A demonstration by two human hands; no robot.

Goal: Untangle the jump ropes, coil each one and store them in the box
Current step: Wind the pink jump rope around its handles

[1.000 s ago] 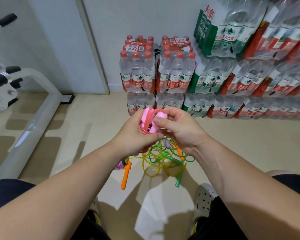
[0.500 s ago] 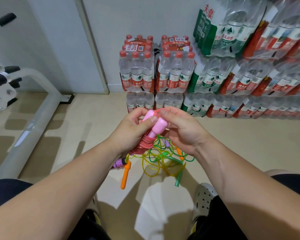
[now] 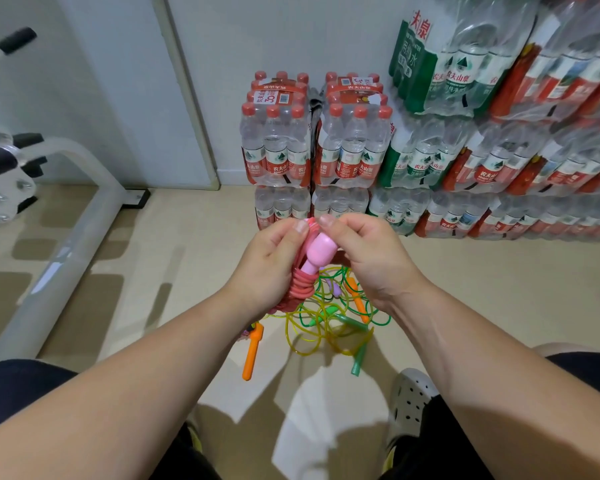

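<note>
Gripping coiled pink jump rope in left hand, right hand pinching same rope top, both hovering above tangled rope pile

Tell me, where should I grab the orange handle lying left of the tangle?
Probably round the slim middle of the long orange plastic jump-rope handle, coming down from above: it lies flat on the floor, its shaft clear of the yellow and green rope tangle, free end towards you.
</note>
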